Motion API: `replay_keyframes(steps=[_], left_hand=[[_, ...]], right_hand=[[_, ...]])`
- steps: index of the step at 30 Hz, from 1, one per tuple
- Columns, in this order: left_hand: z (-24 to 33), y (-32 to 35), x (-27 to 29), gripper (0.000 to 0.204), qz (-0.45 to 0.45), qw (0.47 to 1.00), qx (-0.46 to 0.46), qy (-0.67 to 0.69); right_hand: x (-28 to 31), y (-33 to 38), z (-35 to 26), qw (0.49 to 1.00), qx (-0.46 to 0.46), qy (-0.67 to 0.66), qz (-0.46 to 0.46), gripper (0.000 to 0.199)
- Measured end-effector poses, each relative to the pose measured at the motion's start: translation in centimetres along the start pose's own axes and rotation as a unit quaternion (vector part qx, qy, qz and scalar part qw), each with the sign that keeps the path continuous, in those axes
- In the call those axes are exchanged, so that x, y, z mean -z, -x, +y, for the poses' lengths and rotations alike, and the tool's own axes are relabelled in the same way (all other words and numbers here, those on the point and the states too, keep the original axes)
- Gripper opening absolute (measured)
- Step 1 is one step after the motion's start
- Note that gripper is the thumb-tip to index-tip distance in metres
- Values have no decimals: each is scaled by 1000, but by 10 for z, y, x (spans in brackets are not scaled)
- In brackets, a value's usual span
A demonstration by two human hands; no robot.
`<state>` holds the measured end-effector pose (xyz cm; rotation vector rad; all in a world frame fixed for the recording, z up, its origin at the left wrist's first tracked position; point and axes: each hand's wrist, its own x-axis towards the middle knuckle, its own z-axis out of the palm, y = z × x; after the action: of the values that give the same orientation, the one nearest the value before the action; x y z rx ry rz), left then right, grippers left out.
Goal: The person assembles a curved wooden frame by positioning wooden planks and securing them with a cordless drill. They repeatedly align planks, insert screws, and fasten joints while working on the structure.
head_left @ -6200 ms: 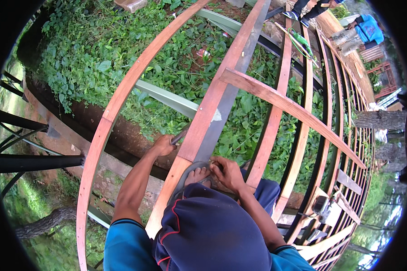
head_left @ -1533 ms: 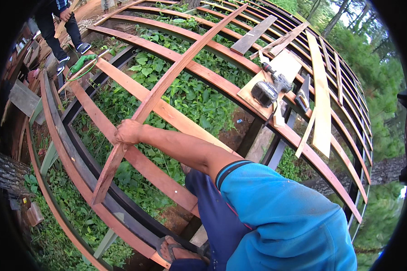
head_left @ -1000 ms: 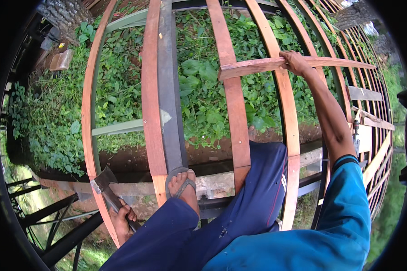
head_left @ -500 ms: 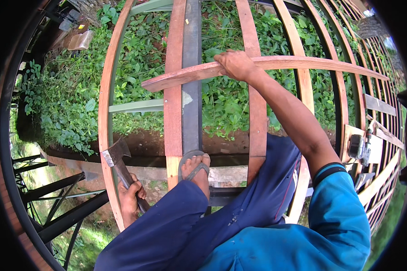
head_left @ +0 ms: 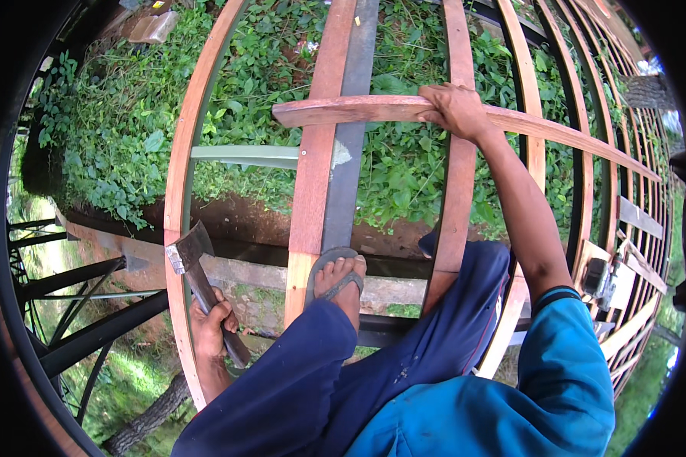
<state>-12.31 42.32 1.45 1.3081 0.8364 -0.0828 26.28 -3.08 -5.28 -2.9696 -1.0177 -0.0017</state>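
Observation:
My left hand (head_left: pixel 212 324) is closed around the handle of a hatchet (head_left: pixel 197 251), its metal head up beside the leftmost wooden batten (head_left: pixel 177 221). My right hand (head_left: pixel 456 110) grips a long reddish wooden plank (head_left: pixel 351 111) from above. That plank lies crosswise over several lengthwise battens, its blunt left end jutting just past a reddish batten (head_left: pixel 312 190). Whether it rests on all of them I cannot tell. My sandalled foot (head_left: pixel 337 283) stands on the dark metal beam (head_left: pixel 348 183) beside that batten.
Wide gaps between the battens open onto green plants (head_left: pixel 392 175) and soil below. A power tool (head_left: pixel 598 278) sits on boards at the right. A pale green crosspiece (head_left: pixel 244 156) spans the left gap. Black metal trusses (head_left: pixel 103 331) stand at the lower left.
The view has shifted, moving the frame rightward in the picture. My right hand has moved right along with the plank, now over a batten. The hatchet stays in my left hand.

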Motion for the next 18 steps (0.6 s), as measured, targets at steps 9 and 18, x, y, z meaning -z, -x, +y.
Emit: replay_keyframes(steps=[9, 18], left_hand=[[-19, 11, 24, 19, 10, 1000, 15, -16], [12, -11, -48, 24, -148, 986, -57, 53]], right_hand=[[10, 63, 111, 985, -157, -24, -65, 44], [38, 75, -62, 922, -84, -298, 231, 54]])
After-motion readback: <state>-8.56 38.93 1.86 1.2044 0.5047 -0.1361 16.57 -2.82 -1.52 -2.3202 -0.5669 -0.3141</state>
